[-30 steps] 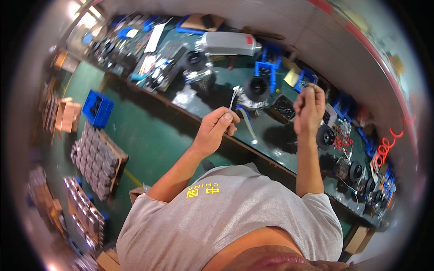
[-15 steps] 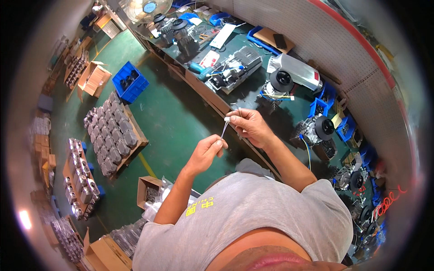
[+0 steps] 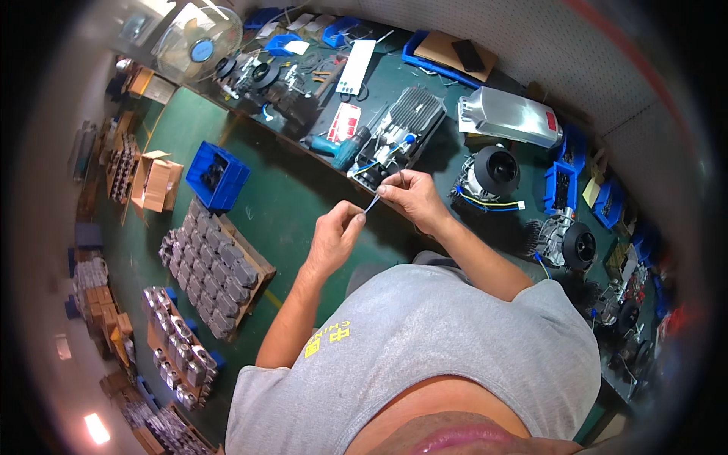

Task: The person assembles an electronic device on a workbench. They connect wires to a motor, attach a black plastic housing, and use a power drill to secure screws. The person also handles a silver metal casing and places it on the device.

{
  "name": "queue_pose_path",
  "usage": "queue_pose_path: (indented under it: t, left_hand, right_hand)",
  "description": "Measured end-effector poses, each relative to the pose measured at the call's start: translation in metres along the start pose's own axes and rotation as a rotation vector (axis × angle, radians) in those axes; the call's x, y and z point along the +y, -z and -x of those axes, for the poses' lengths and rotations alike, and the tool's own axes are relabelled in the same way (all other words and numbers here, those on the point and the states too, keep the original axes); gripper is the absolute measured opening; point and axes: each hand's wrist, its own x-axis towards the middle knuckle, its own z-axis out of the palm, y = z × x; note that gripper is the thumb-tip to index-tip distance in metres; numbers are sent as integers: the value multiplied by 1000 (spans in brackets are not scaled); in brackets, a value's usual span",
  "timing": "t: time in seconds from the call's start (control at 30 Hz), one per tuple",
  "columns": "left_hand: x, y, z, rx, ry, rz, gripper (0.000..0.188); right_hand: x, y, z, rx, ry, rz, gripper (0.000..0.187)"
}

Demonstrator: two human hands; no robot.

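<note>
Between my two hands runs a thin pale wire lead point(image 3: 372, 203), held in front of my chest. My left hand point(image 3: 335, 235) is closed, pinching its lower end between thumb and fingers. Higher up, my right hand point(image 3: 413, 199) pinches the other end, and its fingertips cover whatever sits there. Just beyond my right hand, on the bench edge, lies a finned metal heater unit point(image 3: 413, 121) with blue and yellow wires. A teal power drill point(image 3: 343, 148) rests left of that unit.
The green workbench point(image 3: 447, 178) carries a motor assembly with a black fan wheel point(image 3: 497, 172), a silver housing point(image 3: 509, 117) and blue bins point(image 3: 560, 186). Left on the floor are a blue crate point(image 3: 218, 176), a pallet of grey castings point(image 3: 208, 265) and a cardboard box point(image 3: 157, 182).
My view has turned, and my hands now appear nearer the heater unit. The white connector that showed at my right fingertips is now hidden; both hands keep their pinch on the wire lead.
</note>
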Motion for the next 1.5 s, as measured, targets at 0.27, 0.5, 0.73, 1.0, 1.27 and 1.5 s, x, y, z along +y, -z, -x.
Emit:
queue_pose_path:
  t: [0.27,0.5,0.73,1.0,1.27,1.5]
  left_hand:
    - [-26,36,-137,-309,-240,-401,12]
    - [-53,35,-242,-465,-313,-253,19]
    - [-95,-27,-321,-209,-161,25,28]
    - [-105,-74,-358,-103,36,-2,27]
    - [-107,-85,-357,-211,-20,-180,26]
    - [-107,-87,-356,-248,-89,-221,20]
  right_hand:
    - [-18,24,-68,157,23,416,14]
    - [-34,44,-121,450,66,669,18]
    - [-43,84,-178,829,82,435,23]
    - [-10,147,-223,955,112,564,23]
    - [5,149,-246,749,106,904,20]
    - [1,146,-249,721,145,1105,19]
